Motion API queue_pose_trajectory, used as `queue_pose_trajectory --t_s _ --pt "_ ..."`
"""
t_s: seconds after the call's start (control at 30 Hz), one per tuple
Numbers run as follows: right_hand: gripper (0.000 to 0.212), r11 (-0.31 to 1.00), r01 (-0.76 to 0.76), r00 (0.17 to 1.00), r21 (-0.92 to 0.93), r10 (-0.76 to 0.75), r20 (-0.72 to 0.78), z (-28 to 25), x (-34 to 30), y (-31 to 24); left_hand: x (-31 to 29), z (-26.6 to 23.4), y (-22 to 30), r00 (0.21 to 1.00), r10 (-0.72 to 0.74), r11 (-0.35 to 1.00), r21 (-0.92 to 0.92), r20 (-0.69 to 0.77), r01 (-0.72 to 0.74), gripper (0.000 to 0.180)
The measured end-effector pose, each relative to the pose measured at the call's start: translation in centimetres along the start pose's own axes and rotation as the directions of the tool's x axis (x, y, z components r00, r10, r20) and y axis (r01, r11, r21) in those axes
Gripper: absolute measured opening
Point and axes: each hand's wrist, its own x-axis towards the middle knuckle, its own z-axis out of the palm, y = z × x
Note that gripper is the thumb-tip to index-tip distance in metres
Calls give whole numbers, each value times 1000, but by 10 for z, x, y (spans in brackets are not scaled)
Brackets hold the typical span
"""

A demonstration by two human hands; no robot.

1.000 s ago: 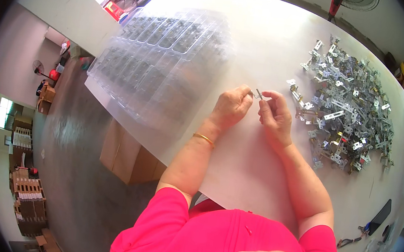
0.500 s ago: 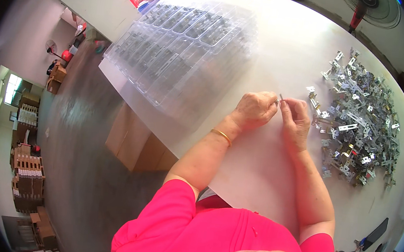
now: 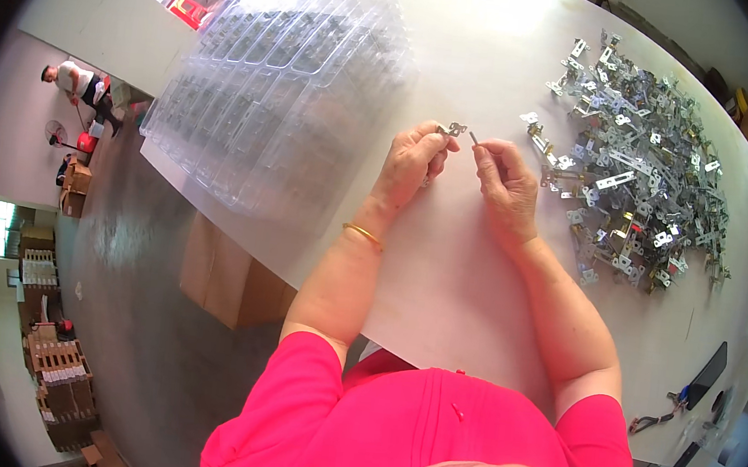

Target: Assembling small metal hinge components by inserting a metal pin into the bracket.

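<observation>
My left hand (image 3: pixel 413 163) is closed, pinching a small silvery metal bracket (image 3: pixel 456 129) that sticks out past the fingertips. Just to its right, my right hand (image 3: pixel 508 186) pinches a short thin metal pin (image 3: pixel 473 138) between thumb and forefinger. Pin and bracket are slightly apart, both held over the pale tabletop (image 3: pixel 452 269). To the right of my right hand spreads a heap of metal brackets (image 3: pixel 639 184), mostly silvery with some brass-coloured parts. Left of my left hand lie stacked clear plastic trays (image 3: pixel 265 99), their compartments holding metal parts.
Pliers (image 3: pixel 653 422) and a dark flat object (image 3: pixel 707 376) lie at the table's right side. A cardboard box (image 3: pixel 228 275) stands below the left table edge. Farther left, a person (image 3: pixel 88 92) is near a wall, and stacked cartons (image 3: pixel 57 364) line the floor.
Both hands have moved slightly apart, and the bracket in my left hand now shows clearly. The view has shifted, and a person has come into sight at the far left.
</observation>
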Motion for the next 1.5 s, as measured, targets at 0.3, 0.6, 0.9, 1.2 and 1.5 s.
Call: queue_pose_trajectory --t_s 0.3,0.6,0.9,1.2,1.5 --pt "8 993 -2 1000 -118 0 -14 2 -1 -5 -2 1 -3 998 62 989 134 -3 -61 24" --pt "8 989 54 998 -137 -57 -18 2 1 2 -5 2 0 949 307 824 479 68 -301 23" --pt "17 991 -129 988 40 125 91 2 3 1 -4 3 -2 943 318 793 519 94 -319 19" --pt "20 980 -181 968 85 163 192 -5 8 2 -6 3 -1 937 323 759 555 133 -340 18" --pt "21 951 -227 955 208 176 241 -14 15 -12 -4 2 -5 870 457 601 655 187 -457 16"
